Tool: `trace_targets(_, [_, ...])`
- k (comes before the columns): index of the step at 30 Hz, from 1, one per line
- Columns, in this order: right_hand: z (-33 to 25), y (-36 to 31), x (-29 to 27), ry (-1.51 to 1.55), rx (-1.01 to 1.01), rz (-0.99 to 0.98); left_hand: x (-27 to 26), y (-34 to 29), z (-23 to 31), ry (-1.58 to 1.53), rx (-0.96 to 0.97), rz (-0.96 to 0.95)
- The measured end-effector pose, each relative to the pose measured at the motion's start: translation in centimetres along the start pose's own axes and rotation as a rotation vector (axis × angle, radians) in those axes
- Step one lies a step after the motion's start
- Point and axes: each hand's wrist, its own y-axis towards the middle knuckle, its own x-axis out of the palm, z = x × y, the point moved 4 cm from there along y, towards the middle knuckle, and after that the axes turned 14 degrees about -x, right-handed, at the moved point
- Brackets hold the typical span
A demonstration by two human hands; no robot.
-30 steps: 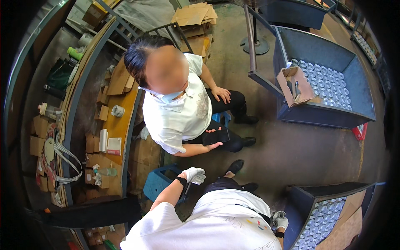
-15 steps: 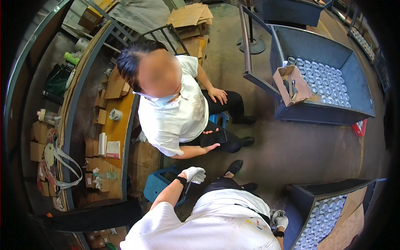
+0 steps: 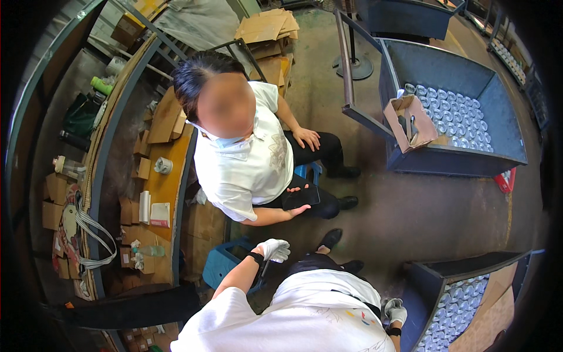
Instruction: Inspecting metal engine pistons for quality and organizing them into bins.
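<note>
My left hand [image 3: 274, 250], in a white glove with a dark band at the wrist, hangs in front of me with its fingers loosely curled in; nothing shows in them. Just left of it stands a blue plastic stool [image 3: 220, 267]. Down at my right hip, my right hand [image 3: 397, 314], also gloved, is closed around what looks like a clear glass [image 3: 387, 304], partly hidden by the fingers. Beside that hand is a dark metal bin [image 3: 417, 305] with rows of clear glasses [image 3: 454, 308] and a cardboard sheet [image 3: 489, 317].
Facing me, a seated person [image 3: 243, 158] in white holds a black phone [image 3: 301, 198]. Ahead right, a grey metal cart [image 3: 457, 163] carries rows of glassware and a small cardboard box [image 3: 404, 138]. Shelving [image 3: 97, 234] with boxes and bottles lines the left. Flattened cardboard [image 3: 267, 26] lies stacked behind.
The seated person's head has shifted slightly to the right. Both my hands keep the same poses, with only a slight shift of the whole view.
</note>
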Motion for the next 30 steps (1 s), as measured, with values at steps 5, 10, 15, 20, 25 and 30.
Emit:
trace_targets(5, [2.3,0.7,1.4,-0.012,-0.009,-0.047,-0.2,0.0,-0.1,-0.003,0.007,-0.012])
trace_targets(10, [1.5,0.3,1.5,-0.037,-0.026,-0.058,-0.7,0.4,-0.1,0.000,0.014,-0.026])
trace_targets(15, [3.1,0.5,2.5,0.016,0.020,-0.003,-0.3,-0.3,0.2,0.050,0.006,0.002])
trace_targets(20, [3.3,0.3,2.7,-0.031,-0.003,0.005,-0.6,0.1,0.1,0.050,0.009,-0.010])
trace_targets(25, [4.1,0.0,3.0,-0.022,-0.014,0.023,-0.5,0.2,-0.1,0.028,0.004,-0.014])
trace_targets(30, [4.6,0.0,3.2,-0.008,-0.017,0.038,-0.4,0.4,0.1,0.067,0.006,-0.028])
